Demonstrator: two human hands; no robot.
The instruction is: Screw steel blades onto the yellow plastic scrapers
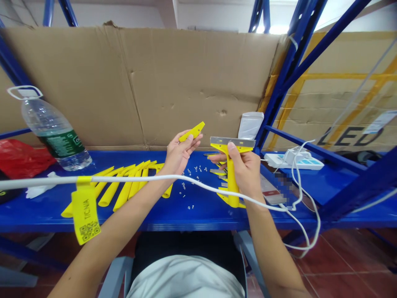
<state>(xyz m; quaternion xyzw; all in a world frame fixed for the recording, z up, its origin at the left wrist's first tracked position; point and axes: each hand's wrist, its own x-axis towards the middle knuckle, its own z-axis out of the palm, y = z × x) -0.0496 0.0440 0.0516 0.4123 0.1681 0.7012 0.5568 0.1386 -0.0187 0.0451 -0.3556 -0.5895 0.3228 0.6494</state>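
Handles (pixel 124 193), yellow and tubular, lie slanted side by side on the blue table (pixel 155 214), mostly left of the left forearm. The left hand (pixel 178 157) pinches a small yellow piece (pixel 192 132) between thumb and fingers; a light grip on one end probably steadies it best. That piece sits at the fingertips, tilted up rightward, apart from the metal blade (pixel 219 141). Small bits (pixel 192 206) lie scattered between the arms. The right hand (pixel 249 170) grips a yellow scraper (pixel 233 182) upright, thumb over its head; fingers are best placed clear of the blade's upper edge. The scraper's shaft runs down just left of the palm.
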